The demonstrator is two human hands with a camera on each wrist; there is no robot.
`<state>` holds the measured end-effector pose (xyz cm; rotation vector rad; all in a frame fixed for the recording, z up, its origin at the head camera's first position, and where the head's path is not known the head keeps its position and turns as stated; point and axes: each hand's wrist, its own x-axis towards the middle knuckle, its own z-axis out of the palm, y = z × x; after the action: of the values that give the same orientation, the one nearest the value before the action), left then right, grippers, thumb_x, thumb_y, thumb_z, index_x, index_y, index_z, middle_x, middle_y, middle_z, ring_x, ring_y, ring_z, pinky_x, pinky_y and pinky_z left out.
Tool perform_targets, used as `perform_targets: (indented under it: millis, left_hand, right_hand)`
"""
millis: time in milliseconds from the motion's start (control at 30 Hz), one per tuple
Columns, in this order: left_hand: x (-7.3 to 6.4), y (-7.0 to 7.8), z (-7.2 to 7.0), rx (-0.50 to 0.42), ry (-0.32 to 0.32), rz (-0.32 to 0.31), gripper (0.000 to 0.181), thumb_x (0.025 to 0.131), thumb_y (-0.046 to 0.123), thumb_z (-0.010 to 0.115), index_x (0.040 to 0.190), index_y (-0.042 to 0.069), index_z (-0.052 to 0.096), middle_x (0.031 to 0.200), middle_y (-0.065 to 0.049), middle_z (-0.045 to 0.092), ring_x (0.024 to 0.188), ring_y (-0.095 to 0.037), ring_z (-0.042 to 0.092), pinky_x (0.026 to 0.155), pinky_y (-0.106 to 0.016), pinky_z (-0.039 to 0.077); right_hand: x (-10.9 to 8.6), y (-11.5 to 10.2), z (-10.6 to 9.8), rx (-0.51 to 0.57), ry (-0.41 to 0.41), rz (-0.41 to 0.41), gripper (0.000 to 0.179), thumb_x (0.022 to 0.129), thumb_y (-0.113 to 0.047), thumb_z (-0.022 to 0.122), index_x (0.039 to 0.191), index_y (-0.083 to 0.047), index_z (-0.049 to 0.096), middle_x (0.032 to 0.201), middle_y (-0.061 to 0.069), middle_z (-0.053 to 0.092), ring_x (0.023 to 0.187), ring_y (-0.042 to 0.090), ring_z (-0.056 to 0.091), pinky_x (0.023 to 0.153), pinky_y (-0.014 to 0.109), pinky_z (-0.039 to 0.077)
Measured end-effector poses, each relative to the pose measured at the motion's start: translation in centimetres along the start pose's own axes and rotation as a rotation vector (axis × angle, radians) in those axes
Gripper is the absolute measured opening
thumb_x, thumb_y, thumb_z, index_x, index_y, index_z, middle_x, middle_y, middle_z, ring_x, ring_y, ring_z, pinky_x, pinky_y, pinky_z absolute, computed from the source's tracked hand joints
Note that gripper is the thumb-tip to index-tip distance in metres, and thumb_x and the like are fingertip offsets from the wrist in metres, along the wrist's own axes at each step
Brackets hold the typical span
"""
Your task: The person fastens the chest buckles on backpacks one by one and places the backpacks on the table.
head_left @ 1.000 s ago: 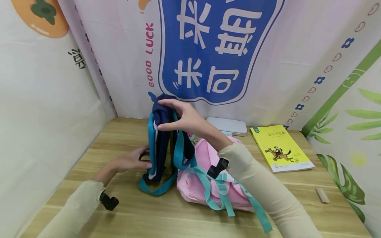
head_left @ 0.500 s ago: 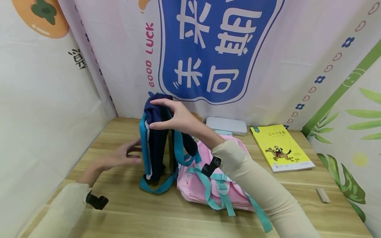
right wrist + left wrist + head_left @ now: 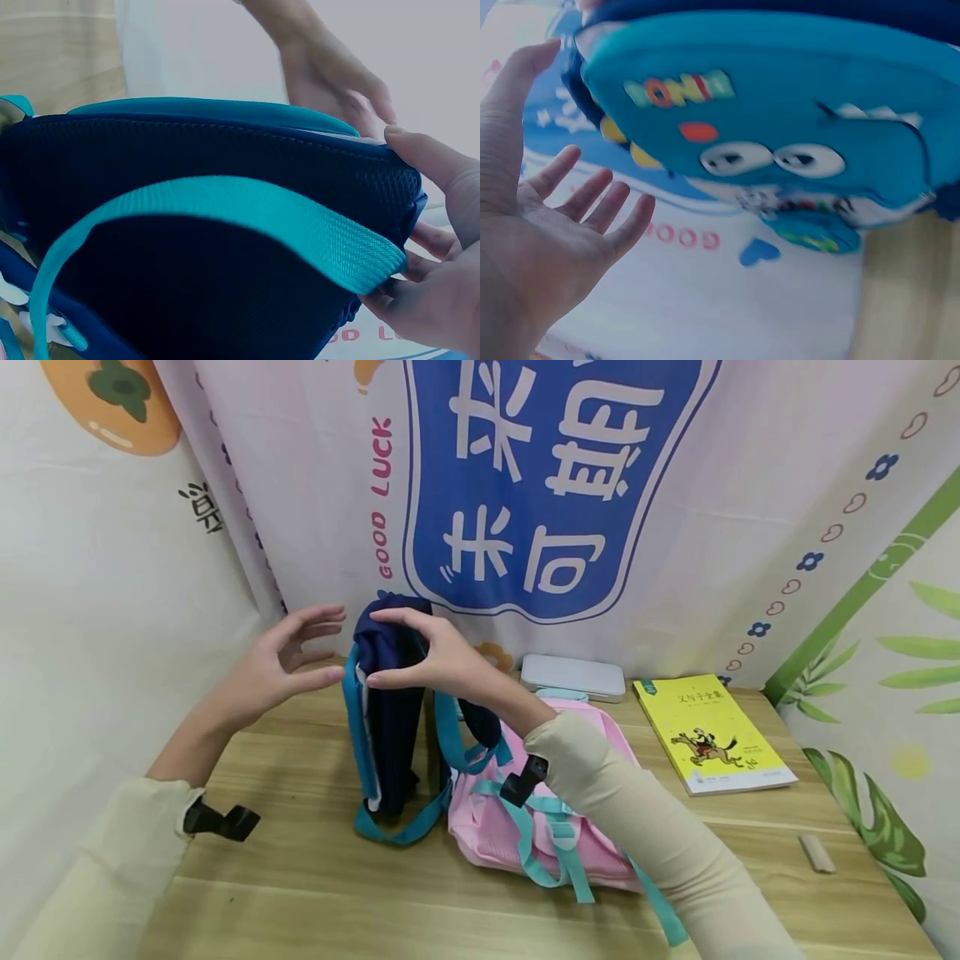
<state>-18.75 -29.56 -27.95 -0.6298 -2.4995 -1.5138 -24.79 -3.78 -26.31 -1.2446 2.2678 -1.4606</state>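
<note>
A: What does everything sit on?
B: A wood-grain table (image 3: 315,893). On it a pink backpack (image 3: 491,835) lies flat, and just left of that stands the navy-and-teal backpack (image 3: 392,727), nearly upright, its teal front turned to the left.
A: Anything over on the right?
B: A yellow book (image 3: 712,735) with a horse and riders on its cover, lying flat.
A: And the hands?
B: The right hand (image 3: 450,660) reaches in above the pink backpack, its forearm slanting across. It grips the top of the navy-and-teal backpack — the right wrist view has the thumb on the upper edge and the other fingers bent round the far side, by the teal strap (image 3: 225,199).
A: The left one?
B: The left hand (image 3: 270,672) is raised beside the teal front, near the top — spread wide, thumb well away from the loosely curved fingers, palm toward the backpack. It holds nothing; the left wrist view shows a gap there.
A: The smallest thing?
B: A small beige block (image 3: 816,853), near the table's right edge.
</note>
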Motion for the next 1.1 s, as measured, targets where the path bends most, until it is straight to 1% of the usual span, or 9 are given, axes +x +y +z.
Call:
perform_targets:
  millis: [100,133,333,400,633,800,967,1000,1100]
  left_hand:
    - [1.1,1.3,0.4,0.051,0.008,-0.013,0.07,0.095,0.006,0.07,0.156,0.017,0.037,0.158,-0.004,0.04,0.142,-0.018,0.041,0.104,-0.013,0.045]
    - [1.4,1.7,0.5,0.072,0.008,-0.019,0.071,0.095,0.009,0.072,0.156,0.018,0.038,0.157,-0.003,0.041,0.141,-0.017,0.041,0.106,-0.016,0.046]
    - [2.9,2.6,0.9,0.151,0.005,-0.056,0.074,0.09,0.017,0.078,0.154,0.02,0.041,0.155,-0.004,0.045,0.14,-0.02,0.042,0.116,-0.05,0.04]
    - [3.1,2.6,0.9,0.15,0.005,-0.061,0.073,0.089,0.016,0.079,0.153,0.018,0.043,0.153,-0.006,0.046,0.138,-0.021,0.043,0.117,-0.054,0.038]
    - [3.1,2.1,0.0,0.179,-0.031,-0.066,0.066,0.09,0.015,0.079,0.149,0.014,0.049,0.149,-0.006,0.049,0.136,-0.024,0.046,0.118,-0.053,0.036]
    - [2.9,1.9,-0.9,0.206,-0.076,-0.064,0.059,0.091,0.014,0.077,0.145,0.014,0.053,0.149,-0.004,0.046,0.141,-0.027,0.041,0.118,-0.056,0.035]
    - [2.4,2.1,-2.2,0.221,-0.12,-0.104,0.054,0.092,0.015,0.076,0.143,0.015,0.056,0.15,-0.003,0.043,0.141,-0.029,0.041,0.116,-0.062,0.034]
    - [2.4,2.2,-2.4,0.232,-0.127,-0.116,0.054,0.092,0.016,0.077,0.142,0.016,0.057,0.15,-0.002,0.042,0.14,-0.027,0.042,0.117,-0.057,0.037]
    - [2.1,2.3,-3.1,0.254,-0.142,-0.152,0.053,0.093,0.017,0.077,0.142,0.018,0.057,0.147,0.001,0.042,0.135,-0.021,0.045,0.112,-0.031,0.046]
  right_hand:
    - [0.0,0.0,0.3,-0.013,0.007,-0.005,0.075,0.086,-0.022,0.083,0.152,-0.02,0.047,0.161,0.003,0.041,0.146,0.021,0.038,0.122,0.049,0.032]
    - [0.0,0.1,0.5,-0.02,0.011,-0.004,0.076,0.086,-0.023,0.083,0.153,-0.021,0.046,0.161,0.003,0.041,0.146,0.021,0.039,0.121,0.049,0.034]
    - [0.0,0.3,1.1,-0.08,0.028,0.007,0.084,0.085,-0.028,0.084,0.156,-0.021,0.039,0.163,0.004,0.037,0.144,0.023,0.041,0.118,0.046,0.04]
    - [0.0,0.3,1.3,-0.09,0.028,0.011,0.086,0.085,-0.029,0.084,0.156,-0.021,0.037,0.163,0.004,0.036,0.144,0.024,0.04,0.117,0.046,0.04]
    - [-0.2,0.4,1.5,-0.085,0.022,0.02,0.088,0.085,-0.03,0.084,0.158,-0.022,0.034,0.164,0.003,0.033,0.148,0.023,0.036,0.12,0.047,0.037]
    - [-0.1,0.5,1.7,-0.082,0.006,0.018,0.093,0.086,-0.029,0.083,0.161,-0.021,0.028,0.166,0.002,0.029,0.152,0.022,0.032,0.123,0.043,0.032]
    - [-0.2,0.7,1.8,-0.077,-0.03,0.016,0.099,0.087,-0.029,0.082,0.164,-0.022,0.018,0.17,0.0,0.021,0.155,0.02,0.027,0.124,0.04,0.031]
    - [-0.2,0.8,1.9,-0.076,-0.037,0.02,0.1,0.088,-0.029,0.082,0.164,-0.022,0.017,0.17,-0.001,0.02,0.155,0.02,0.027,0.124,0.04,0.032]
    - [-0.3,0.9,2.0,-0.065,-0.053,0.025,0.102,0.089,-0.028,0.081,0.165,-0.021,0.014,0.171,-0.001,0.019,0.156,0.02,0.026,0.123,0.04,0.032]
